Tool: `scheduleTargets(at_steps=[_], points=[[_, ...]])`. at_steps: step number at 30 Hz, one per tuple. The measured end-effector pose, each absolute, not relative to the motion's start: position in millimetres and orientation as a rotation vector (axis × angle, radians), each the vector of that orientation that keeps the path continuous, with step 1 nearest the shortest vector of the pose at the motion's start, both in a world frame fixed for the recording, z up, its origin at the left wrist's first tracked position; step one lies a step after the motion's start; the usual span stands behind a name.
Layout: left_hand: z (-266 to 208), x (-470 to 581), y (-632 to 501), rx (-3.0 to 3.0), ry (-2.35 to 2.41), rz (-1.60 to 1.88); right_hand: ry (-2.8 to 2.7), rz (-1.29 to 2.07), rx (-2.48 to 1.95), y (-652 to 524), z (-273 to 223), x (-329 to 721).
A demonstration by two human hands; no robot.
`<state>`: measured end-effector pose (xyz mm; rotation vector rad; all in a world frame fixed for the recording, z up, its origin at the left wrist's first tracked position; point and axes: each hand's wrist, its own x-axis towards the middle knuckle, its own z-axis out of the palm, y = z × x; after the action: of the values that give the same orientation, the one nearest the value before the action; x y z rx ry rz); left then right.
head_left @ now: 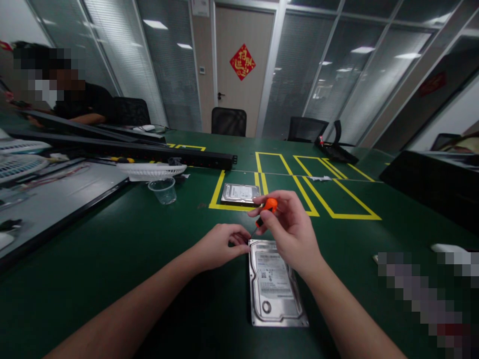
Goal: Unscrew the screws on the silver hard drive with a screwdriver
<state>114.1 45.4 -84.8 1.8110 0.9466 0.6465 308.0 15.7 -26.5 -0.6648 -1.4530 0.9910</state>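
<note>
A silver hard drive (275, 294) with a printed label lies flat on the green table in front of me. At its far left corner my left hand (224, 244) is closed, thumb and fingers gripping the edge. My right hand (290, 232) wraps around a small screwdriver (270, 205) with an orange and black handle. The screwdriver tilts, its thin shaft reaching down to that same corner beside my left fingertips. Whether a screw sits under the tip is too small to tell. Behind my hands, a second hard drive (239, 192) rests inside a yellow-taped rectangle.
To the left are a clear plastic cup (163, 191), a white basket (151, 171), long black bars (187, 155) and a grey panel (71, 199). Yellow tape outlines (355, 216) mark the table. A black case (430, 184) stands right. One person (88, 102) sits far left.
</note>
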Motion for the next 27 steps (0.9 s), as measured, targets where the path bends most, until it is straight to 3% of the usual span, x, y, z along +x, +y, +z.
scheduleTargets(at_steps=[27], points=[[-87.5, 113.9, 45.8, 1.825, 0.943, 0.661, -1.439, 0.949, -0.683, 15.0, -24.8, 309.1]])
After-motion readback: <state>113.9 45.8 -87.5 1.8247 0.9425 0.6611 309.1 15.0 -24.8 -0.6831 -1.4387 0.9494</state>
